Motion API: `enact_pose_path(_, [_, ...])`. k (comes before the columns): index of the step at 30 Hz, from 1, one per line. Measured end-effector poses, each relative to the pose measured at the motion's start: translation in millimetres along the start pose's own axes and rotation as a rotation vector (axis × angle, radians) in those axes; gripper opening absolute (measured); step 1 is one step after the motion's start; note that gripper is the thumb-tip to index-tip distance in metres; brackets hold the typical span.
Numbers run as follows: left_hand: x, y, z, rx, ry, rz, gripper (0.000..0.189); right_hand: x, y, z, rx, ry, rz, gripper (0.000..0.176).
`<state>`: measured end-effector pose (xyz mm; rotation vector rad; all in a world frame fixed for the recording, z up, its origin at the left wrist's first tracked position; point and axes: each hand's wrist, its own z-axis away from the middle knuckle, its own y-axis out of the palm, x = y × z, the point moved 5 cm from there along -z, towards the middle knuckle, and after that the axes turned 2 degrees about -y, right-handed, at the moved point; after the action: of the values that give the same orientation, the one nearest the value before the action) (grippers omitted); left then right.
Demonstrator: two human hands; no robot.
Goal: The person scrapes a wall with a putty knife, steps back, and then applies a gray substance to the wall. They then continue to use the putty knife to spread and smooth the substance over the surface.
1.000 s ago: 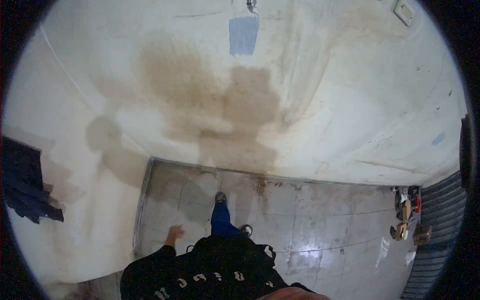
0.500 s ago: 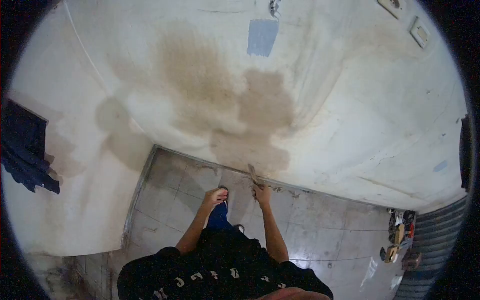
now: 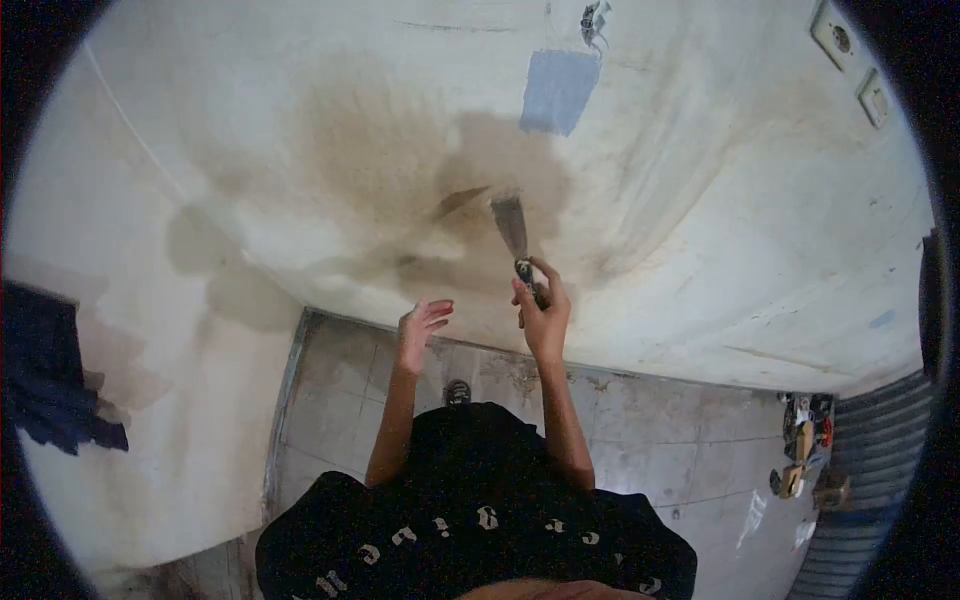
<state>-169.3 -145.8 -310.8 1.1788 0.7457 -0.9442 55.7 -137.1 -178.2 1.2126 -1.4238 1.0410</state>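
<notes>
My right hand is wrapped round the dark handle of a putty knife, whose wide blade points up at the stained wall. The blade tip is at or very near the wall; contact cannot be made out. To the left, my left hand is raised in front of the wall's lower part with its fingers apart and nothing in it. Above the blade, a blue-grey painted patch marks the wall.
Dark cloth hangs at the far left. Two wall sockets are at the upper right. Assorted items lie on the tiled floor beside a ribbed metal shutter. A shoe shows below my hands.
Both hands have risen from low near the floor edge to in front of the wall. The putty knife moved up with my right hand, and my left fingers have spread.
</notes>
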Motion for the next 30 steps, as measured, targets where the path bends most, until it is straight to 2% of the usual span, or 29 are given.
enact_pose_path(2, [-25.8,20.4,-24.5,0.114,0.030,0.015,0.051,14.1,5.8,-9.5,-0.092,-0.076,-0.027,0.038])
enact_pose_path(3, [-35.7,30.9,-35.3,0.168,0.039,0.022,0.050,15.2,8.8,-13.8,-0.097,-0.080,-0.125,0.038])
enact_pose_path(7, [-81.8,85.7,-68.1,0.343,0.093,-0.041,0.046,35.2,20.4,-25.1,-0.141,-0.106,-0.199,0.038])
enact_pose_path(9, [-106.8,113.4,-75.9,0.397,0.111,-0.073,0.044,38.0,22.3,-31.9,-0.141,-0.136,-0.167,0.039])
enact_pose_path(12, [-125.3,130.8,-97.8,0.323,0.171,-0.108,0.046,35.9,28.5,-41.9,-0.173,-0.206,-0.125,0.039])
enact_pose_path(15, [-143.1,160.6,-102.8,0.297,0.124,0.050,0.050,36.3,28.5,-44.7,-0.108,-0.165,-0.206,0.039])
enact_pose_path(18, [-160.7,194.1,-101.1,0.519,0.110,0.118,0.053,42.9,30.7,-41.4,-0.143,-0.149,-0.156,0.039])
enact_pose_path(21, [-171.7,221.4,-99.5,0.449,0.118,0.204,0.047,41.6,34.7,-39.8,-0.165,-0.139,-0.165,0.039])
enact_pose_path(24, [-169.0,219.5,-101.5,0.440,0.063,0.123,0.042,34.0,39.5,-36.8,-0.158,-0.083,-0.218,0.038])
enact_pose_path(25, [-165.2,222.8,-100.7,0.334,0.049,0.154,0.040,30.6,40.9,-37.5,-0.156,-0.089,-0.240,0.038])
enact_pose_path(30, [-173.8,225.2,-94.7,0.283,0.121,0.101,0.037,36.1,42.5,-34.8,-0.174,-0.117,-0.219,0.036])
